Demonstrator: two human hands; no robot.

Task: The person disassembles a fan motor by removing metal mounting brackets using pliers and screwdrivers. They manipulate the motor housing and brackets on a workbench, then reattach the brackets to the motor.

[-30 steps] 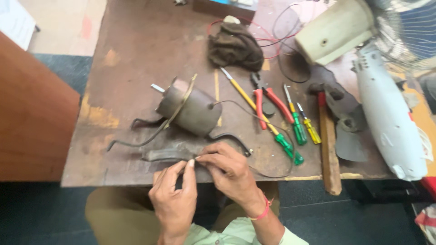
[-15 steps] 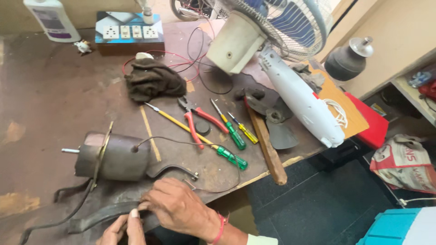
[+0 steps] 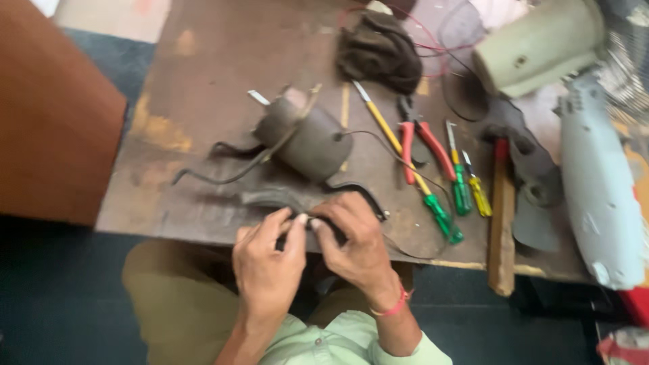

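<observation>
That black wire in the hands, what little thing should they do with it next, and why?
Probably keep pinching and working the wire end. Both the left hand and the right hand meet at the black wire by the table's near edge, fingertips together. The wire leads back to the motor, and the screwdrivers and pliers lie untouched.

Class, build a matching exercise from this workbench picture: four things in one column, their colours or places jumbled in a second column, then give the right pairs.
Things
1. pliers
2. long screwdriver
3. motor
4. cloth

Descriptions
A. grey, round, a shaft sticking out
B. red handles
C. dark, crumpled, at the table's far side
D. yellow shank, green handle

Pairs: 1-B, 2-D, 3-A, 4-C
</observation>
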